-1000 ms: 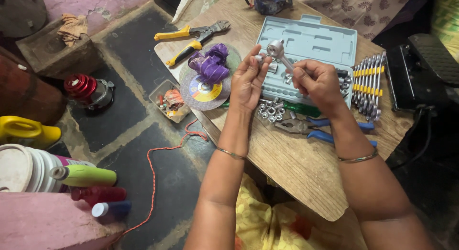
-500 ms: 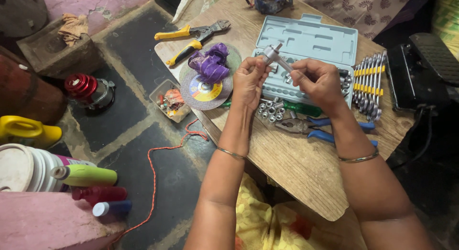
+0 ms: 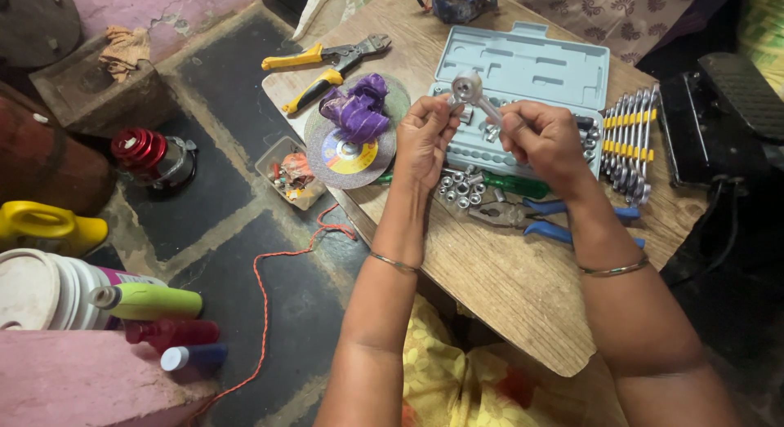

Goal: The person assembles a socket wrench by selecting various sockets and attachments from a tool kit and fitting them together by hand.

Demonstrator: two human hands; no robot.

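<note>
Gripping a silver ratchet wrench (image 3: 474, 94) by its handle, the right hand (image 3: 545, 139) is closed around it above the open grey socket case (image 3: 531, 68). The left hand (image 3: 425, 137) pinches the wrench's round head, over loose sockets (image 3: 461, 190) on the wooden surface (image 3: 523, 288).

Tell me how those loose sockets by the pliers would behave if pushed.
The loose sockets look like small steel cylinders: probably heavy for their size and rigid. Those lying sideways may roll on the wooden table; upright ones would likely slide or tip.

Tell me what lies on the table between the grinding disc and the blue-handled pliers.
In the head view, between the grinding disc and the blue-handled pliers lies a cluster of loose sockets, with a green-handled tool beside them.
</note>
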